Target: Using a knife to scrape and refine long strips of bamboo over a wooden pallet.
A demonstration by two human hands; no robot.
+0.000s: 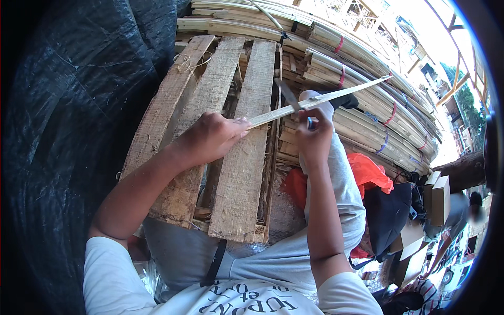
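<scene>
My left hand point(211, 137) grips the near end of a long thin bamboo strip point(336, 94), which runs up and to the right across my raised knee. My right hand point(315, 137) is closed on the handle of a knife point(290, 97). Its dark blade points up and left and lies against the strip just above the knee. The two hands are about a hand's width apart along the strip.
A weathered wooden pallet point(239, 173) lies under my left arm. Bundles of bamboo strips point(362, 113) tied with coloured bands are stacked behind it. Black plastic sheeting point(63, 131) fills the left. An orange bag point(370, 173), a dark bag and cardboard boxes point(438, 197) sit right.
</scene>
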